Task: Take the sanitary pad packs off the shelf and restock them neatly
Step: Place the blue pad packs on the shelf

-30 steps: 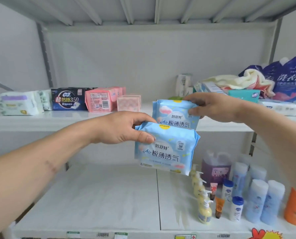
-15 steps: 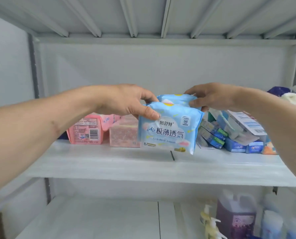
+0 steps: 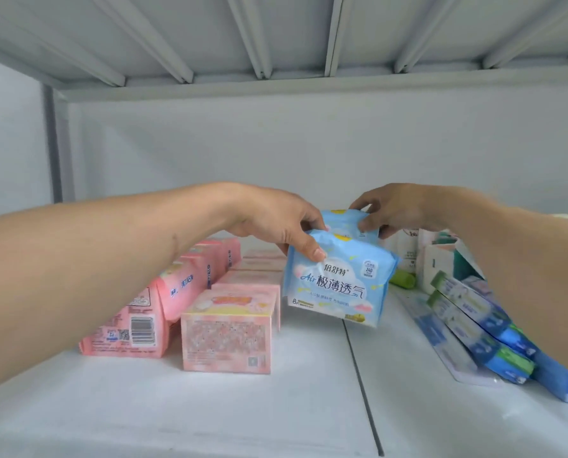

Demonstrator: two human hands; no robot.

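Note:
My left hand [image 3: 276, 223] pinches the top edge of a light blue sanitary pad pack [image 3: 339, 285], which stands upright just above or on the white shelf [image 3: 210, 408]. Right behind it is a second blue pack [image 3: 345, 221], mostly hidden, and my right hand [image 3: 391, 208] grips its top. To the left of the blue packs lie rows of pink pad packs [image 3: 127, 322] and pink boxed packs [image 3: 229, 328], running back toward the rear wall.
Blue and green flat boxes [image 3: 474, 322] lean in a slanted pile at the right, under my right forearm. White cartons [image 3: 431, 259] and a green item [image 3: 403, 279] sit behind them. The shelf above [image 3: 276, 44] hangs low overhead.
The view has risen to the upper shelf and come closer. Both hands have carried the blue packs up and in, over the shelf beside the pink packs.

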